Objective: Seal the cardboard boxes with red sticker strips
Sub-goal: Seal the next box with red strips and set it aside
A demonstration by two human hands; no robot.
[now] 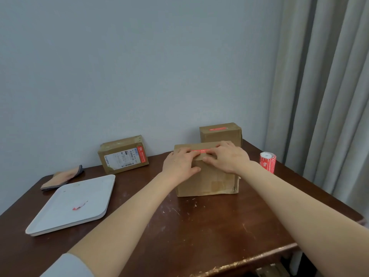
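Red sticker strip (199, 150): on top face of the near cardboard box (207, 178), mid-counter (199, 226). Left hand (180, 162), right hand (226, 156): fingers (187, 151) flat, close together, pressing the strip. Recommended: smooth from centre outward, firm both ends. Sticker roll (268, 162): right, nearby.

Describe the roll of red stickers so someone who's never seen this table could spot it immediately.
Find the dark wooden table and follow it to the right edge beside the grey curtain. Just right of the nearest cardboard box stands a small upright roll. It's the only cylinder there: red printed wrap, white core, not brown cardboard.
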